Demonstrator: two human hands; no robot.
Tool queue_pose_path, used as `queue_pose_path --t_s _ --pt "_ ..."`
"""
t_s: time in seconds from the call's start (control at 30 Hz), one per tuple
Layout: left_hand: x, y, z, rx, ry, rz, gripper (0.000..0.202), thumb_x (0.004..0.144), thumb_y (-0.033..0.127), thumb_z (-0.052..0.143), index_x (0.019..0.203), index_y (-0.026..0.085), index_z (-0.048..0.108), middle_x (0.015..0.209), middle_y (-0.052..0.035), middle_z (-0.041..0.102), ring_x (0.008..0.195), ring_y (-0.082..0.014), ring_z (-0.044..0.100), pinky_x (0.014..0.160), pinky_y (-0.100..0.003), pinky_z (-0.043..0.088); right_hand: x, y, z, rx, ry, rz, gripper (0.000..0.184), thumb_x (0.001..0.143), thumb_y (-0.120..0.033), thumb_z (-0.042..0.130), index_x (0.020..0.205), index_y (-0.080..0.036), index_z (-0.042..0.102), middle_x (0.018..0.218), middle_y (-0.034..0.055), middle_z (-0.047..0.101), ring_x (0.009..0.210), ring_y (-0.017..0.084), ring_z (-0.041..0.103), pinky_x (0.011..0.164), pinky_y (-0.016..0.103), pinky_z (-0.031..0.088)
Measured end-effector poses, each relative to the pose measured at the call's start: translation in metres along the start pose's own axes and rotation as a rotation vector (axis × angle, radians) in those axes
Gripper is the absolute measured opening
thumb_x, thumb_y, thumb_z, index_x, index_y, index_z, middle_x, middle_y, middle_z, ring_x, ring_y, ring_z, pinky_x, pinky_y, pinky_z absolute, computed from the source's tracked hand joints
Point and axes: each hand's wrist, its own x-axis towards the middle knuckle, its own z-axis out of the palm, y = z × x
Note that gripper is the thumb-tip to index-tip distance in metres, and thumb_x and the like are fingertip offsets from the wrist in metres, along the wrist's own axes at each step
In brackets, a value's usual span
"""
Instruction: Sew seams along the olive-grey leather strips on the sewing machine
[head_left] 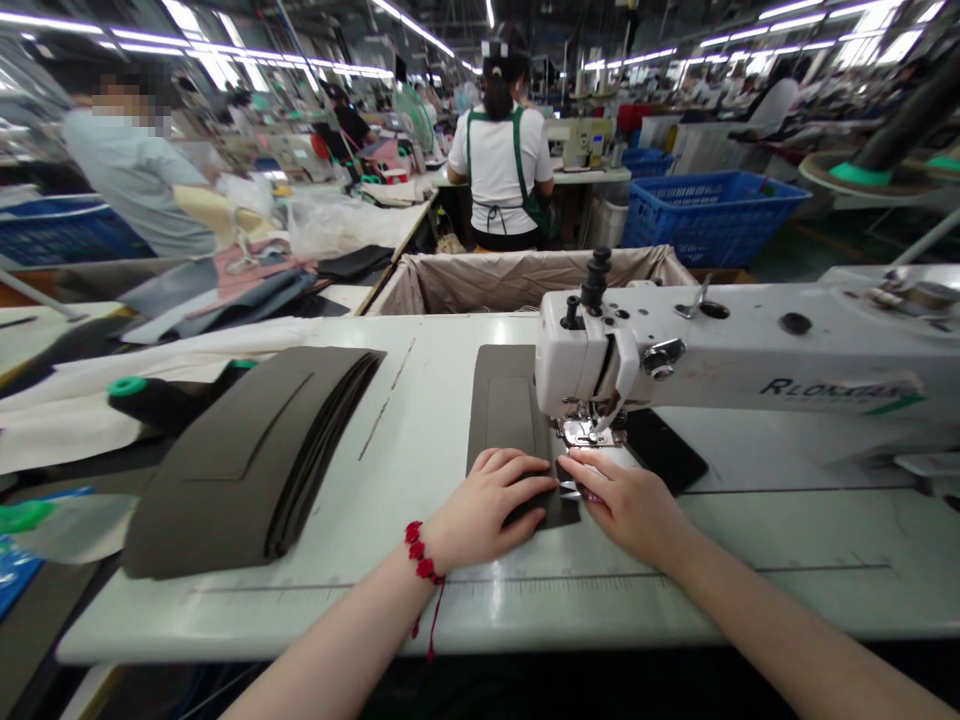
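My left hand [499,505] lies over a dark olive-grey fabric panel [504,395], fingers spread and pressing its near part to the table. The panel has a stitched rectangular outline and runs along the left side of the sewing machine [581,355]. My right hand [630,510] is just in front of the machine's presser foot and metal plate [589,435]. Its fingers close around small metal thread snips [570,490], whose blades point left at the panel's right edge; the handle is mostly hidden. The fingertips of both hands are close together.
A thick stack of matching panels [225,450] lies at the left, beside a black thread cone [150,400]. A dark flat object like a phone [667,450] rests under the machine arm. Behind the table [397,530] stands a cloth-lined bin [480,275]; people sit farther back.
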Motion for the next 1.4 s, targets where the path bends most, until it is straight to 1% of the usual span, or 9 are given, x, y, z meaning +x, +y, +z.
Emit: queue_pose_path --t_s 0.27,0.43,0.53,0.7,0.87,1.13,1.23,1.4 --pt "0.001 0.001 0.001 0.021 0.018 -0.045 0.038 0.092 0.027 0.052 0.130 0.029 0.052 0.127 -0.0047 0.055 0.114 -0.0243 0.049 0.100 -0.042 0.037 0.000 0.000 -0.001 -0.010 -0.006 0.003 0.053 0.089 -0.016 0.046 0.140 -0.028 0.046 0.143 0.0031 0.049 0.109 0.021 0.061 0.090 0.035 0.051" --pt "0.002 0.001 0.002 0.032 0.047 -0.066 0.038 0.093 0.028 0.052 0.131 0.028 0.051 0.127 -0.0048 0.056 0.114 -0.0241 0.051 0.099 -0.041 0.039 0.000 0.001 0.001 -0.001 0.007 -0.004 0.053 0.088 -0.016 0.046 0.140 -0.028 0.046 0.142 0.0040 0.049 0.110 0.021 0.061 0.091 0.035 0.051" --pt "0.002 0.000 0.003 0.029 0.057 -0.085 0.039 0.093 0.028 0.053 0.132 0.027 0.050 0.129 -0.0048 0.056 0.116 -0.0239 0.050 0.101 -0.041 0.038 0.000 0.002 0.002 0.003 0.010 -0.009 0.053 0.088 -0.016 0.046 0.140 -0.027 0.046 0.143 0.0038 0.049 0.111 0.021 0.060 0.093 0.036 0.050" --pt "0.004 -0.004 0.007 0.047 0.081 -0.105 0.041 0.094 0.028 0.051 0.136 0.027 0.046 0.137 -0.0053 0.052 0.125 -0.0239 0.047 0.107 -0.044 0.035 -0.001 0.004 0.003 0.001 0.006 -0.022 0.053 0.088 -0.015 0.046 0.139 -0.027 0.047 0.143 0.0039 0.049 0.111 0.021 0.060 0.093 0.036 0.050" --pt "0.005 -0.006 0.010 0.095 0.084 -0.125 0.045 0.096 0.033 0.050 0.139 0.028 0.041 0.147 -0.0049 0.043 0.136 -0.0240 0.037 0.115 -0.047 0.027 -0.002 0.004 0.004 -0.002 0.027 -0.039 0.052 0.087 -0.015 0.045 0.138 -0.027 0.048 0.142 0.0045 0.050 0.110 0.021 0.061 0.092 0.036 0.051" --pt "0.005 -0.006 0.012 0.112 0.064 -0.154 0.049 0.096 0.038 0.050 0.142 0.028 0.037 0.152 -0.0045 0.035 0.141 -0.0227 0.030 0.118 -0.047 0.022 -0.001 0.004 0.004 -0.013 0.008 -0.031 0.054 0.088 -0.015 0.044 0.139 -0.029 0.047 0.142 0.0031 0.049 0.107 0.021 0.062 0.090 0.037 0.052" --pt "0.005 -0.006 0.011 0.111 0.051 -0.151 0.050 0.096 0.038 0.049 0.143 0.027 0.035 0.152 -0.0042 0.035 0.142 -0.0218 0.029 0.118 -0.047 0.020 -0.001 0.004 0.005 -0.014 0.001 -0.030 0.053 0.088 -0.014 0.044 0.139 -0.028 0.047 0.143 0.0036 0.049 0.107 0.022 0.062 0.088 0.038 0.053" --pt "0.005 -0.005 0.009 0.111 0.043 -0.144 0.051 0.097 0.038 0.047 0.144 0.027 0.032 0.154 -0.0048 0.031 0.143 -0.0218 0.026 0.119 -0.049 0.019 -0.002 0.005 0.007 -0.015 0.004 -0.033 0.053 0.088 -0.015 0.044 0.139 -0.028 0.047 0.144 0.0035 0.048 0.110 0.022 0.061 0.091 0.039 0.052"
